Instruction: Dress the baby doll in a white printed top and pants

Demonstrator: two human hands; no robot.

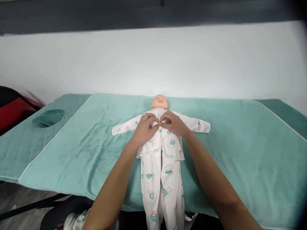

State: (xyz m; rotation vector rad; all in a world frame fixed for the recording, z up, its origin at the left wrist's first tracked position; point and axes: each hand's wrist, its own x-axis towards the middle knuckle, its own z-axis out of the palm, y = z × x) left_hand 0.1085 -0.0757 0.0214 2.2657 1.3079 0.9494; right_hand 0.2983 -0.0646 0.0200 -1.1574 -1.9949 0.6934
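A baby doll lies face up, its bald head toward the wall. It wears a white printed jacket with the sleeves spread out to both sides, and matching trousers that hang over the near edge. Over the chest, my left hand pinches the jacket's front edge. Opposite it, my right hand pinches the other front edge, and the fingertips of both hands almost meet at the centre opening. Whatever small fastening sits between the fingers is hidden. Below the hands the jacket front hangs slightly parted.
A green cover drapes the bed, wrinkled on the left. The bed has a face hole at its left end. A white wall stands behind. Something red and black is at the far left, and a dark bar lies below.
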